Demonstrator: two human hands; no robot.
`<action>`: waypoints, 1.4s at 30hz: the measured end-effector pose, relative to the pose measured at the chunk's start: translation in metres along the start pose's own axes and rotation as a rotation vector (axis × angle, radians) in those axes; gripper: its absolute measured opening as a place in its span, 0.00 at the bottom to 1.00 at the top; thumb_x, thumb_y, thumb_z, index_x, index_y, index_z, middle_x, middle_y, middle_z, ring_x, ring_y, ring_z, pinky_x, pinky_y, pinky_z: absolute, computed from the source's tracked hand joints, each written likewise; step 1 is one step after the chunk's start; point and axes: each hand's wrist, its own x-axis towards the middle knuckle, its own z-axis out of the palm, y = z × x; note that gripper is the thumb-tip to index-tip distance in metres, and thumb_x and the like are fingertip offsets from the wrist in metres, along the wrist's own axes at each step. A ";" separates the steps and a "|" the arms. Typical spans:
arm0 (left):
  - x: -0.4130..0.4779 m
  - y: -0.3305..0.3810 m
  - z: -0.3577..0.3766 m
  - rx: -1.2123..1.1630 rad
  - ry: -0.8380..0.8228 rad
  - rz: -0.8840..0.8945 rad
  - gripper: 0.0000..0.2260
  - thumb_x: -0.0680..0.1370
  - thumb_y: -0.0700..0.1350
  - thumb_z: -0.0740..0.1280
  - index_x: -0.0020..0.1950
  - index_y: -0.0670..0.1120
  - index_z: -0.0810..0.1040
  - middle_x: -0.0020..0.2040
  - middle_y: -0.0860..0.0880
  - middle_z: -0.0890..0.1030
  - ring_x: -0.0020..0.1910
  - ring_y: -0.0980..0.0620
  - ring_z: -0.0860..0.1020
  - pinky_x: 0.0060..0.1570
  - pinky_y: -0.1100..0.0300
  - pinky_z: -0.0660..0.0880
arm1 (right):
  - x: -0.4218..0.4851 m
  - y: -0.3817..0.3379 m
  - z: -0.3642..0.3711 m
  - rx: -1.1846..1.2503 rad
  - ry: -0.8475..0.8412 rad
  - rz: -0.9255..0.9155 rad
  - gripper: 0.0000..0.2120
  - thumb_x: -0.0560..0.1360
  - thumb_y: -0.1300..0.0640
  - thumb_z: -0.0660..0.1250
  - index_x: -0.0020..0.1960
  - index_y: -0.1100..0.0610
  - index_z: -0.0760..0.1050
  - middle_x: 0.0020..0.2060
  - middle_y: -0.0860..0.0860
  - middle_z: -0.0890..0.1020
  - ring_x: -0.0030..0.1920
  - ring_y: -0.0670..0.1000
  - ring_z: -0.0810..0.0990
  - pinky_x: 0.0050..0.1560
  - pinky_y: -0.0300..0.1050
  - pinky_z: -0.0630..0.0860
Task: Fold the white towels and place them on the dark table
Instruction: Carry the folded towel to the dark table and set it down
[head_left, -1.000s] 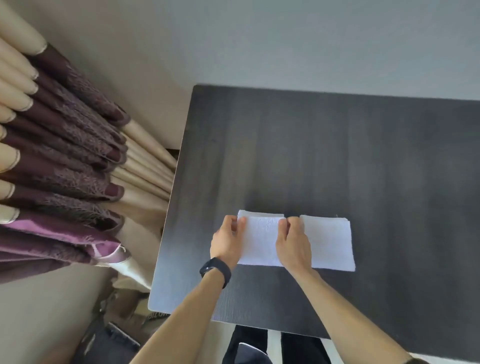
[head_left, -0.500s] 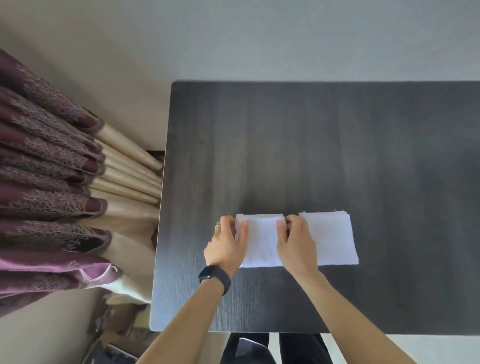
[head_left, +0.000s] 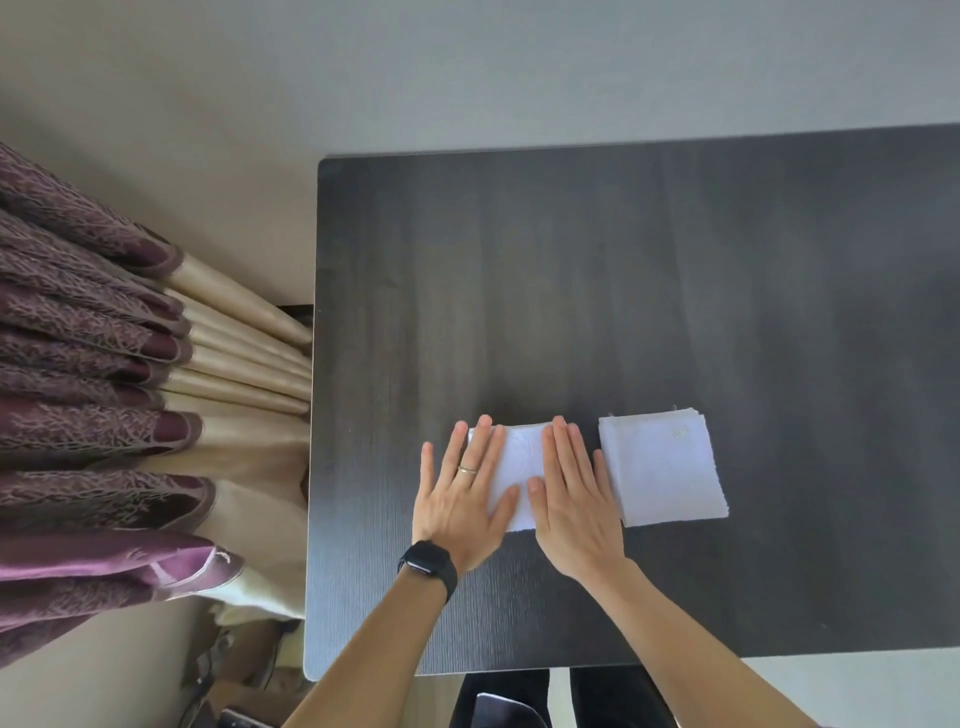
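White folded terry towel on dark wood-grain surface. Left grip, right grip: pinch released, now pressing flat-fingered. Fold likely finished.

1 black smartwatch at the wrist — 1 thin ring on the left hand — dark trousers.

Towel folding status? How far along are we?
Done: one folded towel lies alone on the dark table. In hand: the second towel, folded small, is pressed flat under the left hand and right hand, beside the first. Left: release it; no unfolded towels are in view.
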 end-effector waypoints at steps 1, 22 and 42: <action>0.001 0.000 0.002 0.001 -0.002 -0.013 0.32 0.81 0.63 0.53 0.82 0.52 0.49 0.81 0.56 0.46 0.80 0.51 0.46 0.77 0.42 0.44 | 0.001 0.001 0.001 -0.008 -0.001 0.000 0.29 0.84 0.49 0.47 0.81 0.59 0.49 0.81 0.52 0.50 0.80 0.51 0.47 0.77 0.55 0.57; -0.011 0.083 -0.060 0.249 -0.171 -0.111 0.30 0.81 0.53 0.57 0.81 0.53 0.49 0.82 0.47 0.47 0.80 0.45 0.44 0.76 0.41 0.44 | -0.078 0.058 -0.086 0.198 0.135 0.038 0.22 0.79 0.49 0.53 0.66 0.54 0.77 0.66 0.49 0.78 0.70 0.53 0.73 0.67 0.53 0.74; -0.252 0.739 -0.036 0.044 -0.042 1.267 0.22 0.80 0.58 0.56 0.75 0.62 0.63 0.77 0.52 0.65 0.78 0.48 0.58 0.74 0.44 0.57 | -0.647 0.387 -0.281 0.116 0.911 1.115 0.24 0.78 0.36 0.51 0.68 0.39 0.73 0.70 0.42 0.74 0.73 0.50 0.65 0.69 0.54 0.69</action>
